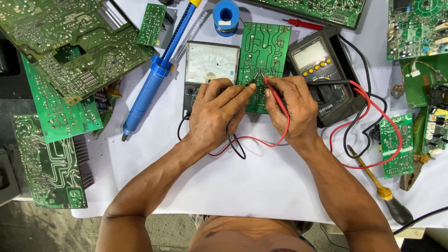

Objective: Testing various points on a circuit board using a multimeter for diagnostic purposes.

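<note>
From the head view, we see the green circuit board (262,60) lying flat on the white tabletop (261,182), just above the middle of the frame, solder side up. Its long axis runs up and down the picture, tilted slightly so the top edge leans right.

Our left hand (215,112) pinches the black probe (252,79) between thumb and forefinger, the grip closed tight on it, the tip pointing up and right onto the board's middle. Our right hand (291,109) is closed on the red probe (274,93), which runs diagonally, its tip pointing up and left to meet the board just beside the black one. Both hands cover the board's lower part.

The red lead (261,141) and black lead (235,149) loop below the hands across the tabletop.

Touching the board's left edge lies an analogue meter (211,63) with a white dial; at its right lies a dark digital multimeter (319,70), tilted. A blue desoldering pump (154,77) lies diagonally in the upper left, and a blue solder spool (226,17) sits just above the board. More green boards (60,51) crowd the left side and the right edge. A yellow-shafted screwdriver (380,189) lies at lower right.
</note>
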